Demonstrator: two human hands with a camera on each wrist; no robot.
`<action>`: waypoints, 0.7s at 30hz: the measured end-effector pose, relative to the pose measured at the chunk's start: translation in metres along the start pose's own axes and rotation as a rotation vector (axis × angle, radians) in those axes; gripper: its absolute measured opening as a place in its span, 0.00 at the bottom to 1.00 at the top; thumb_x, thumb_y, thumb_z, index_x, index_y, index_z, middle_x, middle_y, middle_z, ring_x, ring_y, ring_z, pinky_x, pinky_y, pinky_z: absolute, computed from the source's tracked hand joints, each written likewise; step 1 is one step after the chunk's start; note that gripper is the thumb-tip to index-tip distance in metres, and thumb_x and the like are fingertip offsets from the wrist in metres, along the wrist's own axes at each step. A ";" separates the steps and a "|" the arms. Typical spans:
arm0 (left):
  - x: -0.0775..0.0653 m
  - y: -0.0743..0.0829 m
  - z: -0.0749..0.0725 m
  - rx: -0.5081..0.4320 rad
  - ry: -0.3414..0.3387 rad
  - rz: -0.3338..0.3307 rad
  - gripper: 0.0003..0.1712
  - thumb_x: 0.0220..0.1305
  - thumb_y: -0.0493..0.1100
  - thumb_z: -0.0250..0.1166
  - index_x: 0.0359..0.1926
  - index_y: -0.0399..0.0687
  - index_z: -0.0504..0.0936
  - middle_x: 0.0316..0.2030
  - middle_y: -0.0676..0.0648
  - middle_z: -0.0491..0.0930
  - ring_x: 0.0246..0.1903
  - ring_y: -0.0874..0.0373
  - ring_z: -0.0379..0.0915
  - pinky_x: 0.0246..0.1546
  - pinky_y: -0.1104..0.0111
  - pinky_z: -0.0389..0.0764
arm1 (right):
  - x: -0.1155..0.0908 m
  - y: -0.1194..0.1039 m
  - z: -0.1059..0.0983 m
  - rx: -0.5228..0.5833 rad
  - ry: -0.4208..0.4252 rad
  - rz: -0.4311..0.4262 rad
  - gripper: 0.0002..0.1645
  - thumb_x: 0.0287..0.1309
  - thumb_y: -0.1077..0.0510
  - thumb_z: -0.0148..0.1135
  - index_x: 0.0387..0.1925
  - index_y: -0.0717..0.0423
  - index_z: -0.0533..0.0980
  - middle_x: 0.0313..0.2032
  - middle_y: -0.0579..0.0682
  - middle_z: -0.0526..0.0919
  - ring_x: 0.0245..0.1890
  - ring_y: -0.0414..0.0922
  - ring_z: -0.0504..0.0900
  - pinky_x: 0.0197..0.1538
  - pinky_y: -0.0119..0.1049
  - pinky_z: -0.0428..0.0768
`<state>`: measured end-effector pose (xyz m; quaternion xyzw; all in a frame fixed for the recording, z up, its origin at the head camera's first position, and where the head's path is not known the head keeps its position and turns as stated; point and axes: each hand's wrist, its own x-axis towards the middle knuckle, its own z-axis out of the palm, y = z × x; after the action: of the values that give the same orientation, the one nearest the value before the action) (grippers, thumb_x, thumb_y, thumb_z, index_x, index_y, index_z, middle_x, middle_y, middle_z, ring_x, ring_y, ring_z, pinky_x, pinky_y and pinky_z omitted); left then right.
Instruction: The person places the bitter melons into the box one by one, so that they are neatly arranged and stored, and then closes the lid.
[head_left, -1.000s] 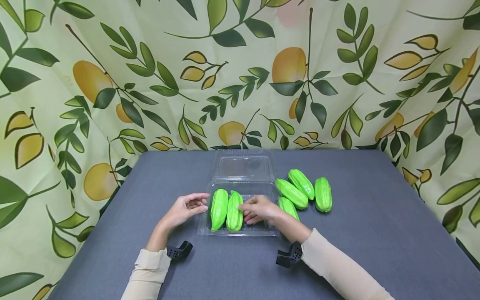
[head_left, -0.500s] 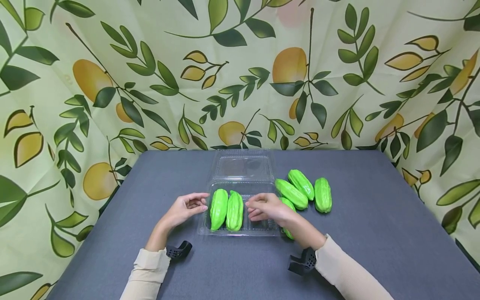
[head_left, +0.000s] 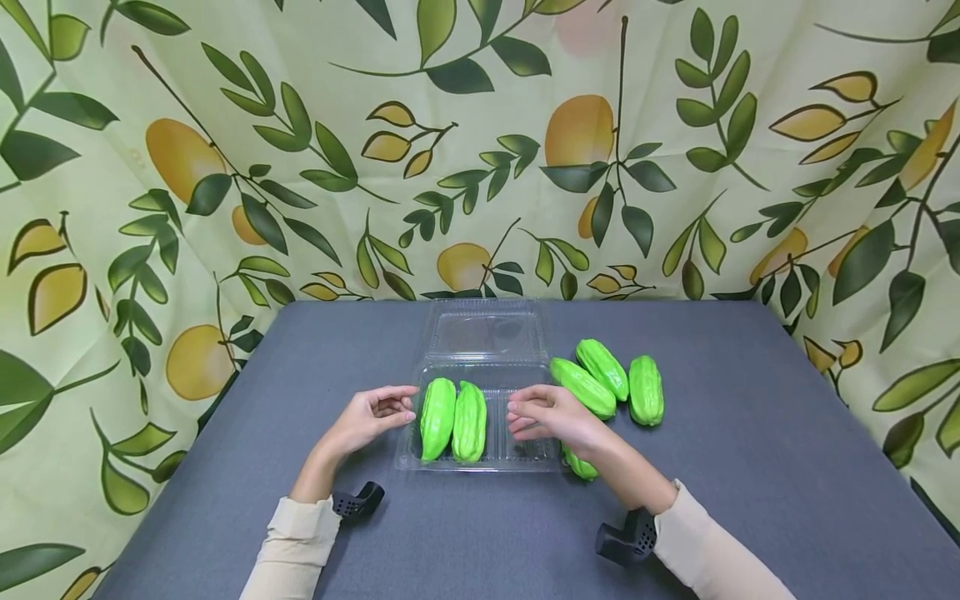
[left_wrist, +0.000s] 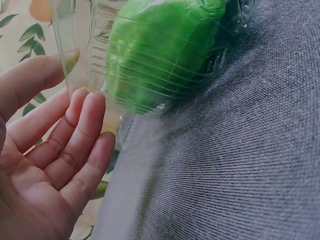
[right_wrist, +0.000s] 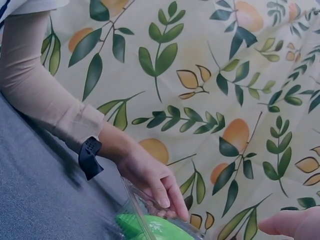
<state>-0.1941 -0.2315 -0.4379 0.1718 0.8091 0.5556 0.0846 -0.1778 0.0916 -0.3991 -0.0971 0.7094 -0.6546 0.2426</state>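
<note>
Two bright green ridged bitter melons [head_left: 438,419] lie side by side, lengthwise, in the left half of a clear plastic clamshell box [head_left: 487,469]. My left hand [head_left: 369,419] stays at the box's left wall, its fingers loosely bent. In the left wrist view those fingertips [left_wrist: 93,107] are right at the clear ribbed wall, with a green melon [left_wrist: 155,55] behind it. Over the box's right half hovers my right hand [head_left: 553,417], fingers relaxed and holding nothing. Only a bit of the right hand [right_wrist: 292,225] enters the right wrist view.
The box's lid [head_left: 487,333] lies folded back, away from me. Right of the box are several more melons [head_left: 647,390]; a nearer melon [head_left: 579,464] is partly hidden under my right forearm. A leaf-and-fruit printed cloth [head_left: 465,208] hangs behind the grey table [head_left: 750,467].
My right hand has moved away from the second melon in the box, rightward over the box's right half. My left hand and the two boxed melons have stayed in place.
</note>
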 end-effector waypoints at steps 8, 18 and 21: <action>-0.001 0.000 0.000 -0.005 -0.003 -0.005 0.25 0.61 0.33 0.65 0.57 0.26 0.74 0.43 0.27 0.77 0.36 0.73 0.75 0.40 0.80 0.79 | -0.010 0.000 -0.006 -0.032 0.022 -0.012 0.29 0.66 0.58 0.55 0.58 0.78 0.64 0.49 0.72 0.79 0.40 0.43 0.84 0.51 0.42 0.85; -0.001 0.001 0.001 -0.004 -0.001 -0.003 0.24 0.61 0.33 0.64 0.57 0.26 0.74 0.42 0.28 0.77 0.36 0.73 0.75 0.40 0.80 0.79 | -0.018 0.007 -0.016 -0.045 0.055 -0.026 0.31 0.66 0.56 0.55 0.59 0.78 0.64 0.50 0.73 0.78 0.42 0.44 0.84 0.50 0.39 0.85; 0.000 0.000 0.001 -0.007 -0.001 0.001 0.24 0.61 0.33 0.64 0.57 0.26 0.74 0.42 0.28 0.77 0.36 0.73 0.75 0.40 0.80 0.79 | -0.020 0.011 -0.019 -0.050 0.067 -0.038 0.30 0.66 0.56 0.55 0.58 0.79 0.64 0.51 0.75 0.76 0.42 0.45 0.84 0.50 0.38 0.85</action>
<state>-0.1936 -0.2304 -0.4380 0.1723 0.8070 0.5584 0.0852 -0.1675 0.1187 -0.4045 -0.0947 0.7311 -0.6441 0.2039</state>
